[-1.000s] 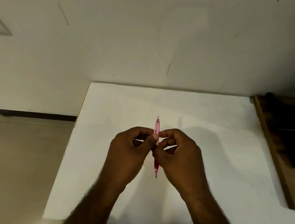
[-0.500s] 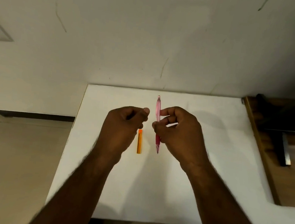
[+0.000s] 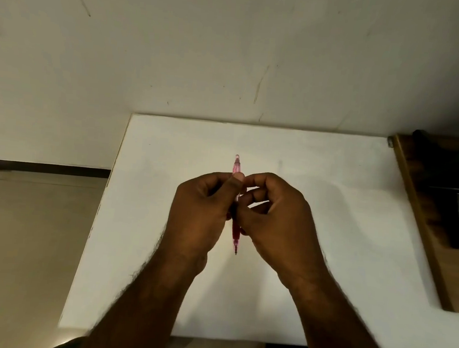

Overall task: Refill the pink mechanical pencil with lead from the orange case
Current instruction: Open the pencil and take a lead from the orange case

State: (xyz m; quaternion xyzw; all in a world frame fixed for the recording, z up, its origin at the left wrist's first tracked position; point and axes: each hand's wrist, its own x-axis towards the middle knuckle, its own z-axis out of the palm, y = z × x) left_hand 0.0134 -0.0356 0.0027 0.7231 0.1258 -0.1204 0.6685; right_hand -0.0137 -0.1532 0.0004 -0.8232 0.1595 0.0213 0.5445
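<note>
Ok, slim translucent pink plastic mechanical pencil (image 3: 235, 236) held above flat white tabletop (image 3: 330, 210), long axis running near-far, metal tip toward the person, rounded cap away. Left hand (image 3: 199, 215) & right hand (image 3: 277, 219) fingers both pinched on barrel mid-section.

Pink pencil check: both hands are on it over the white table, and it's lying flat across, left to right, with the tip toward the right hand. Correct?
Not quite. The head view shows the pink pencil running lengthwise away from the person, its tip pointing back toward them and its cap end toward the wall. The rest holds: the left hand and right hand both grip it over the white table.
</note>
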